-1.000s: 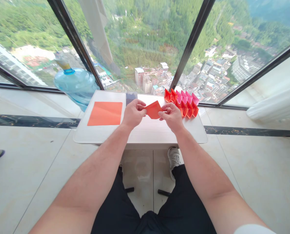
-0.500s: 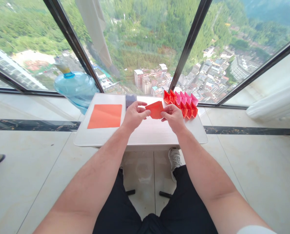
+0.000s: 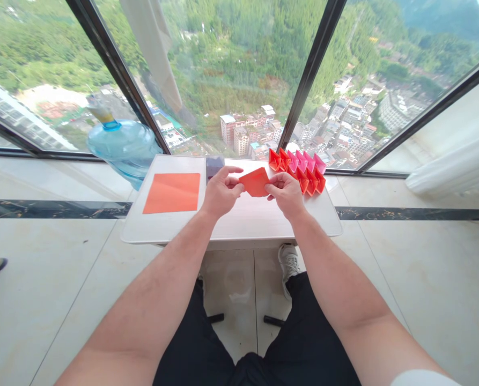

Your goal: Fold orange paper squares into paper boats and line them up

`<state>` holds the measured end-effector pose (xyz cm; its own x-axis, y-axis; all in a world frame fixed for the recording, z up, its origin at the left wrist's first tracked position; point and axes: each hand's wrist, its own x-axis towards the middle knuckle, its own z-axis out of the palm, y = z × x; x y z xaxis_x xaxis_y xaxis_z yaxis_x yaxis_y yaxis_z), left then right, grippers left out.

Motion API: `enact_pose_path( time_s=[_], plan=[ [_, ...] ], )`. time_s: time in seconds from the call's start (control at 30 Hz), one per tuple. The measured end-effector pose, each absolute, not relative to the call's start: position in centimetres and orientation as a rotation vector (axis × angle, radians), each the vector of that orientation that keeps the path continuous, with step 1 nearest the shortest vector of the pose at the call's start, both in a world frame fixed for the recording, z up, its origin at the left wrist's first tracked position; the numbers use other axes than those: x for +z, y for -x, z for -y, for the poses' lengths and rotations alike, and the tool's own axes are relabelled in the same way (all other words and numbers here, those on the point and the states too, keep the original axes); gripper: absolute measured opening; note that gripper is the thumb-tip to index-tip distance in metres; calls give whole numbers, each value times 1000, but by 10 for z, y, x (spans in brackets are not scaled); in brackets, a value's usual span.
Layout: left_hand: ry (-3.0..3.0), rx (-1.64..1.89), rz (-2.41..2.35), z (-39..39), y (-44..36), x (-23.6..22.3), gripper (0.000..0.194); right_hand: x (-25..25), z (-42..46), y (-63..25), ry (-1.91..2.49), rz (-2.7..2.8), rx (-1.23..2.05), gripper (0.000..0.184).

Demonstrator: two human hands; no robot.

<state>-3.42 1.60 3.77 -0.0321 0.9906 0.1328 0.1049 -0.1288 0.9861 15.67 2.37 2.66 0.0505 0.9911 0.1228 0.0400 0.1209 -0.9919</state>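
A folded piece of orange-red paper (image 3: pixel 256 183) is held above the middle of a small white table, between my two hands. My left hand (image 3: pixel 223 192) pinches its left corner between thumb and fingers, the index finger stretched out above. At its right edge, my right hand (image 3: pixel 285 191) grips the paper with thumb and fingers. Just beyond the right hand stand several folded paper pieces (image 3: pixel 299 167) in red, pink and orange, set in two rows. Left of my left hand, flat on the table, lies an orange sheet of paper (image 3: pixel 171 193).
The white table (image 3: pixel 239 228) stands against tall slanted windows. A dark grey item (image 3: pixel 214 165) lies at its back edge, partly behind my left hand. A large blue water bottle (image 3: pixel 124 147) is at the table's back left. A white shoe (image 3: pixel 289 265) shows below.
The folded paper has turned slightly in my fingers; the upper flap edge seen before no longer shows. Both hands stay in nearly the same place.
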Motion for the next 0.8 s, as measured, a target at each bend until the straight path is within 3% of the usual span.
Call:
enact_pose_path(
  time_s=[0.2,0.4,0.63,0.8],
  plan=[
    [-1281,1354,-1225,-16,33,42,24,31,-20,-164,1063,1433,1303,35],
    [-1324,1240,-1149,-15,35,42,25,26,-23,-168,1080,1483,1255,25],
    [-1280,1240,-1122,-14,34,39,21,29,-20,-167,1040,1546,1308,34],
    [-1210,1300,-1178,-12,28,39,19,30,-19,-162,1046,1485,1234,29]
  ],
)
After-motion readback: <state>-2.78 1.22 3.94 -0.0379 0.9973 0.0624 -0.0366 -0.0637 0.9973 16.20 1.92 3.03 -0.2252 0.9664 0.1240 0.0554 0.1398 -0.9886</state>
